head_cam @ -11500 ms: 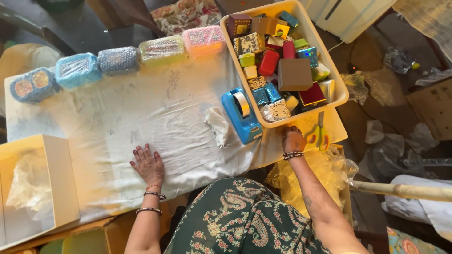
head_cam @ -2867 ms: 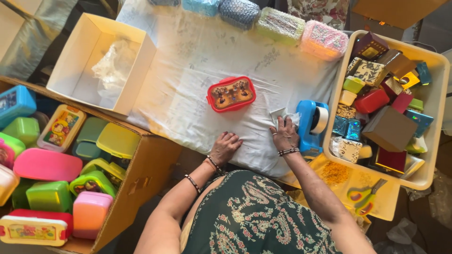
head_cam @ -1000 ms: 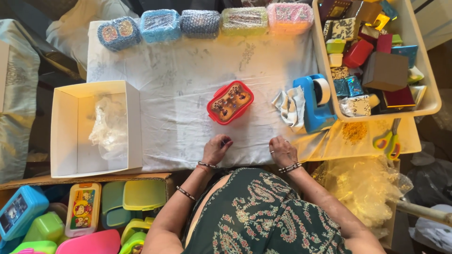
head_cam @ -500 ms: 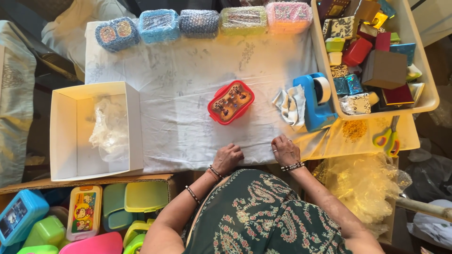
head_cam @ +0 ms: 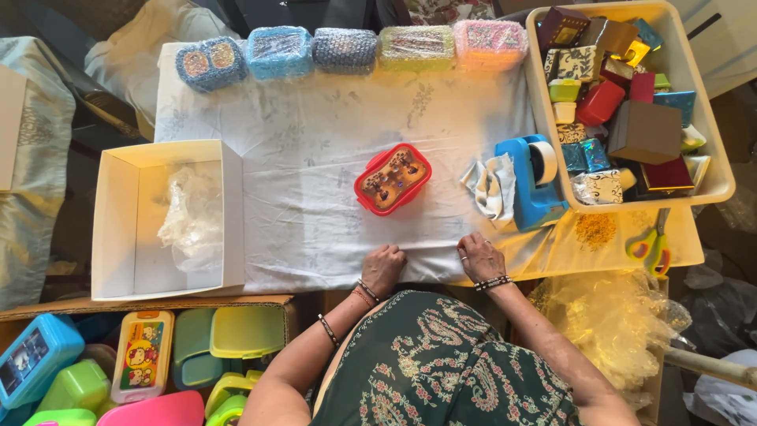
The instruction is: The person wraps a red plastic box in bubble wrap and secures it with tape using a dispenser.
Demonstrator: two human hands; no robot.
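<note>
A red lunch box (head_cam: 393, 178) with a printed lid lies alone in the middle of the white cloth (head_cam: 315, 134) that covers the table. My left hand (head_cam: 384, 268) sits at the cloth's near edge, fingers curled over it. A little to the right, my right hand (head_cam: 479, 256) rests on the same edge with its fingers loosely spread and nothing in it. Both hands are below the red box and apart from it. A blue tape dispenser (head_cam: 536, 181) and a crumpled rag (head_cam: 490, 185) lie just above my right hand.
Several bubble-wrapped boxes (head_cam: 347, 49) line the far edge. A cream bin (head_cam: 721, 177) of small gift boxes stands at right, scissors (head_cam: 651, 244) beside it. An open white carton (head_cam: 118, 237) holds plastic wrap at left. Coloured lunch boxes (head_cam: 142, 355) fill a box lower left.
Both hands have slid back toward me to the cloth's near edge, and my left hand's fingers have curled. The red lunch box has stayed in place.
</note>
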